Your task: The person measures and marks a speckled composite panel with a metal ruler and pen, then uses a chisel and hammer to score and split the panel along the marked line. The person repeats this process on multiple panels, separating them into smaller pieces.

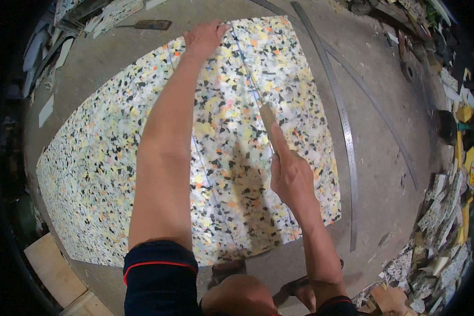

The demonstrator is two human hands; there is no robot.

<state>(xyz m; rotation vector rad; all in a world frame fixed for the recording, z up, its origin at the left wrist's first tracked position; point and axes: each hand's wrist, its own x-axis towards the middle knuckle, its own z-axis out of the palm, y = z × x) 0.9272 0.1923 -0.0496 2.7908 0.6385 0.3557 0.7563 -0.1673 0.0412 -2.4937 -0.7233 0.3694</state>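
Note:
A large speckled foam sheet (116,121), white with yellow, black and orange flecks, lies on the floor before me. Blue lines run along it from the far edge toward me. At the far edge is my left hand (204,41), its fingers bent over the rim and gripping the sheet. My right hand (294,176) is closed round a knife (267,116) with a long flat blade. Its tip points away from me, on the rightmost blue line, right of my left arm. My grip covers the handle.
To the right of the sheet lie a long metal ruler (346,126) and a thin strip (374,92) on the concrete floor. Foam scraps (437,237) are heaped along the right side. A brush-like tool (152,25) lies beyond the sheet; wooden boards (55,266) sit at lower left.

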